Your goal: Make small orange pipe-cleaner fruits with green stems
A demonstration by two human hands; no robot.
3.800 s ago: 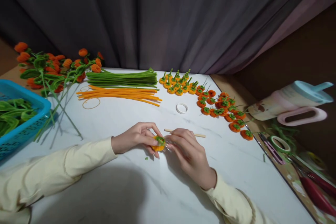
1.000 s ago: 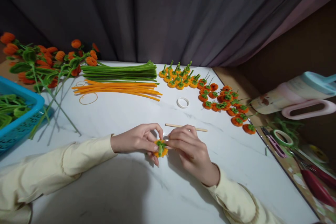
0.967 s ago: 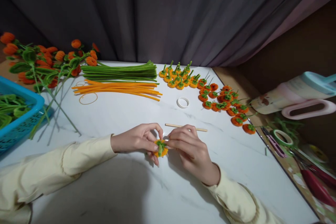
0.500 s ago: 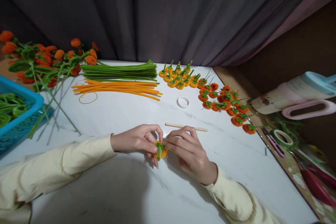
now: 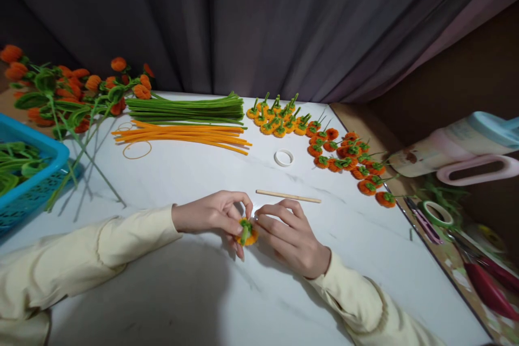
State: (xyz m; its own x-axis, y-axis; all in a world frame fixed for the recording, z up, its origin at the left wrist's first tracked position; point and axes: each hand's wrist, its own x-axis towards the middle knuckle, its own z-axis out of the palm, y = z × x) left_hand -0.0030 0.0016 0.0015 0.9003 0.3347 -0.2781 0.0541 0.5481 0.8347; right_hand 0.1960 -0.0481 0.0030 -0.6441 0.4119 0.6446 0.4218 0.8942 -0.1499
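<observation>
1. Two hands work close together above the counter [image 5: 194,175], both in pale sleeves.
2. Left hand [image 5: 213,212]: thumb and fingers pinch a small yellow pumpkin [image 5: 252,238], its green stem tilted toward the person.
3. Right hand [image 5: 294,238]: fingers bent, tips gathered just beside the pumpkin; whether they grip something shiny and thin there, I cannot tell.
4. Just beyond the right hand lies a wooden stick [image 5: 288,196], with a white ring [image 5: 284,165] farther back.
5. Behind, orange stems [image 5: 182,134] lie in front of green stems [image 5: 186,108].
6. More yellow pumpkins [image 5: 279,130] stand to the right of the stems, next to orange pumpkins [image 5: 367,188].
7. At far left sits a blue basket [image 5: 40,170] of green leaves [image 5: 16,165].
</observation>
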